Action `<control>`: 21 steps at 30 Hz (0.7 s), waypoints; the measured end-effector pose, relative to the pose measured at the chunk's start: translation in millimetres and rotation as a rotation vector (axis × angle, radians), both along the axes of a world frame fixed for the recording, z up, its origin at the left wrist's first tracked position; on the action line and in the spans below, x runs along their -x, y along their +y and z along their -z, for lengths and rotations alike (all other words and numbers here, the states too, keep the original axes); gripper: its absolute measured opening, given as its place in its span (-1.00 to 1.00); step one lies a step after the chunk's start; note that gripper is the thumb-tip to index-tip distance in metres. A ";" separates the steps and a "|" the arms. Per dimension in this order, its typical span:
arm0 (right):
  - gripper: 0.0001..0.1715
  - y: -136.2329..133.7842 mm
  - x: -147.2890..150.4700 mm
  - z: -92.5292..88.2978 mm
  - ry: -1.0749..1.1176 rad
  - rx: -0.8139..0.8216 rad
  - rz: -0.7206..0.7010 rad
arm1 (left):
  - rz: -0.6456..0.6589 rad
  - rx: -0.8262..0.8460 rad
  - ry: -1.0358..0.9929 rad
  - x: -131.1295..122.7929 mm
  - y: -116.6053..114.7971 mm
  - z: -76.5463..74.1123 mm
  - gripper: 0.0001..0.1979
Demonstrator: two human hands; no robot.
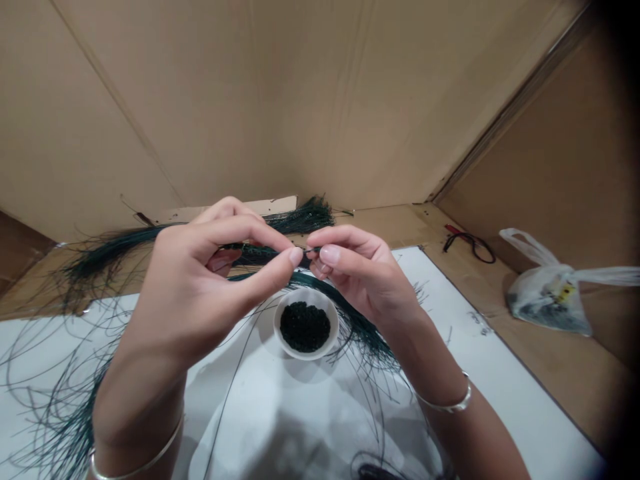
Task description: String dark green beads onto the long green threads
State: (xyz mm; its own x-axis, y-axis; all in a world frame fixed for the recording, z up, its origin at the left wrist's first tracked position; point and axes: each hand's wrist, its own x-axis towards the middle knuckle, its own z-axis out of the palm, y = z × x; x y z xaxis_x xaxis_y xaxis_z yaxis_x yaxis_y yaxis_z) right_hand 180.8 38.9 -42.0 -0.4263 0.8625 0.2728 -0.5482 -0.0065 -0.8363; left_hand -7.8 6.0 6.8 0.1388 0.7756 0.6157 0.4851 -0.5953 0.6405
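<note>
Thin dark green strands (265,255) vanish between the fingers (295,256), their ends hard to see. Left hand (200,287) and right hand (360,280) pinch them tight above a round white bowl (306,353) of dark beads (305,327).

A white bowl (306,355) blocks passage below the hands (195,287).

The long, thin dark green strands (103,257) show a faint sheen, but their exact material is too fine to tell. The small round white bowl (311,298) looks like smooth, glossy glazed ceramic, and the dark green granules (305,327) inside it look matt and rough. The flat white sheet (480,373) is matt paper or card, the tan cardboard panels (200,100) are dull and creased, the crinkled translucent plastic bag (545,300) shines, and the slim silver-coloured metal bangle (447,403) gleams.
</note>
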 end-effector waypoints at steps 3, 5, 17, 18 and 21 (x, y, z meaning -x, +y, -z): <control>-0.88 -1.4 -0.2 -1.2 -0.025 -0.023 0.030 | -0.014 0.000 -0.004 -0.5 -0.4 0.0 -0.96; -0.89 -2.8 -0.1 -2.6 -0.053 -0.046 0.068 | -0.036 0.003 -0.002 -1.1 -1.0 -0.2 -0.96; -0.91 -6.0 -0.8 -5.2 -0.099 -0.070 0.095 | -0.042 0.058 -0.004 -3.8 -2.8 -0.1 -0.93; -0.91 -6.0 -0.7 -5.2 -0.097 -0.063 0.093 | -0.042 0.061 -0.008 -4.0 -2.9 -0.1 -0.93; -0.92 -5.9 -0.4 -5.6 -0.097 -0.048 0.095 | -0.048 0.071 -0.009 -4.0 -3.5 -0.3 -0.93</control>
State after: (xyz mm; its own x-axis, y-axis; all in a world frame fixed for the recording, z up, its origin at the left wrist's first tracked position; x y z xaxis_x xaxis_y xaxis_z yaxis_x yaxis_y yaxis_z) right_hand 181.3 33.1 -36.4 -0.3693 0.8874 0.2760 -0.4613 0.0828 -0.8834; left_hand -3.8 2.5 7.1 0.0955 0.8230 0.5600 0.5061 -0.5246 0.6846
